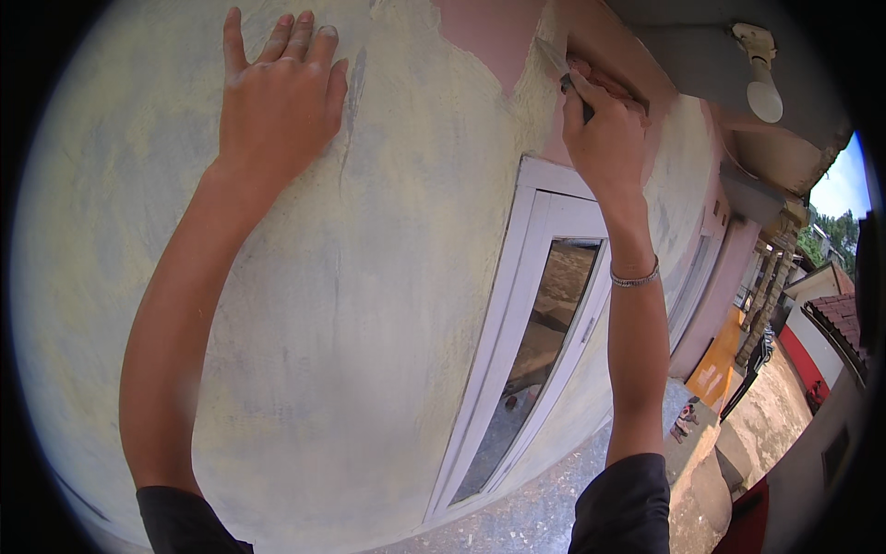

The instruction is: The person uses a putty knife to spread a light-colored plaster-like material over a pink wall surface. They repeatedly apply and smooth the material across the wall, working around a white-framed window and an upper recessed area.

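Note:
My left hand (281, 106) lies against the plastered wall (369, 277), high up, its fingers spread and holding nothing. Dusty pale residue marks its fingertips. Higher on the right, my right hand (604, 134) is closed round the dark handle of a scraper (554, 57). Its thin blade points up and left, at the rim of the whitish-yellow coat beside a bare pink patch (489, 42). Just behind the fingers is a recessed opening (604, 55) in the pink wall, with rough reddish material inside. My fingers partly hide the handle.
Below my right hand stands a white-framed window (508, 342) with reflecting glass. A light bulb (764, 100) hangs from the ceiling at the upper right. Farther right are an orange-brown board (715, 360), a paved yard (775, 388) and a tiled roof (840, 319).

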{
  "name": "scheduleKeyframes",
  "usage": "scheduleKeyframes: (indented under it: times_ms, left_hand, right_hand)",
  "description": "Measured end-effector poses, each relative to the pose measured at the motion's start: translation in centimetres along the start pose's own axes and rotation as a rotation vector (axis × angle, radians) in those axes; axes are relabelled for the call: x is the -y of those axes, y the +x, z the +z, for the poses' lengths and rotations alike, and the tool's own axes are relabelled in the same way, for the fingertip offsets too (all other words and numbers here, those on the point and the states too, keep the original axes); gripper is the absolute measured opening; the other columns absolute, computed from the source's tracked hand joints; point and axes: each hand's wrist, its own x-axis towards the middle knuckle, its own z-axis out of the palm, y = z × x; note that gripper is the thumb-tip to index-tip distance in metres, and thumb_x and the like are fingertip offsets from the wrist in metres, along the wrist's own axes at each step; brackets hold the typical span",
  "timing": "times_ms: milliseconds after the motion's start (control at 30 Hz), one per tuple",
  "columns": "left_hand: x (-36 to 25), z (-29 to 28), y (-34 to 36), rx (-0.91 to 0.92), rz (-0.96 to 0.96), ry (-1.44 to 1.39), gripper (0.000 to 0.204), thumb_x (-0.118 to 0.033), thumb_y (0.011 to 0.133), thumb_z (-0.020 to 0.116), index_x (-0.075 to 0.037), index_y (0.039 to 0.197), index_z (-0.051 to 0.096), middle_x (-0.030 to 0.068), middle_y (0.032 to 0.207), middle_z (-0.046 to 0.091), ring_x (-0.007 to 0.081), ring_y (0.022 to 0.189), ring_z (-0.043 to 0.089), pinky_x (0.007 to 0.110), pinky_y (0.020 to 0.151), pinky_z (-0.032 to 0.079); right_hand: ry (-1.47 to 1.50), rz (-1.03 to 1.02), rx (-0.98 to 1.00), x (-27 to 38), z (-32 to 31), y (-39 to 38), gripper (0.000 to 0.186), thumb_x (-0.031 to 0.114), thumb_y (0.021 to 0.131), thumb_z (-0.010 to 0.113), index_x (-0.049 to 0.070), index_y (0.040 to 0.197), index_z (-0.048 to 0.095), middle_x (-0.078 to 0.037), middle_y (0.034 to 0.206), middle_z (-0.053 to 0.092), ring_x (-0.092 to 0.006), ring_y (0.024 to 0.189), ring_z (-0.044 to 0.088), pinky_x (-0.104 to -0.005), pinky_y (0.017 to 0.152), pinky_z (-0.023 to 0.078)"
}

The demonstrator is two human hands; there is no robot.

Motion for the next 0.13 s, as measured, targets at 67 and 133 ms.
scheduleKeyframes:
  times_ms: [67, 133]
  left_hand:
    - [0.2, -0.4, -0.3, 0.087, -0.008, -0.057, 0.053, -0.039, 0.105, 0.057, -0.004, 0.144, 0.061, 0.0209, 0.147, 0.063, 0.0354, 0.141, 0.056, 0.065, 0.129, 0.013]
    - [0.7, -0.7, 0.0, 0.187, -0.036, -0.168, 0.080, -0.056, 0.098, 0.061, 0.000, 0.155, 0.050, 0.0290, 0.155, 0.053, 0.0482, 0.148, 0.045, 0.069, 0.127, 0.013]
  right_hand:
    - [0.037, 0.031, 0.063, 1.7, -1.0, -4.6, 0.031, 0.022, 0.095, 0.066, 0.009, 0.119, 0.080, -0.021, 0.091, 0.077, -0.0385, 0.079, 0.076, -0.0436, 0.070, 0.062]
    - [0.007, 0.005, 0.044, 3.0, -1.7, -6.5, 0.032, 0.022, 0.095, 0.068, 0.011, 0.122, 0.080, -0.021, 0.094, 0.078, -0.0363, 0.082, 0.078, -0.0443, 0.075, 0.063]
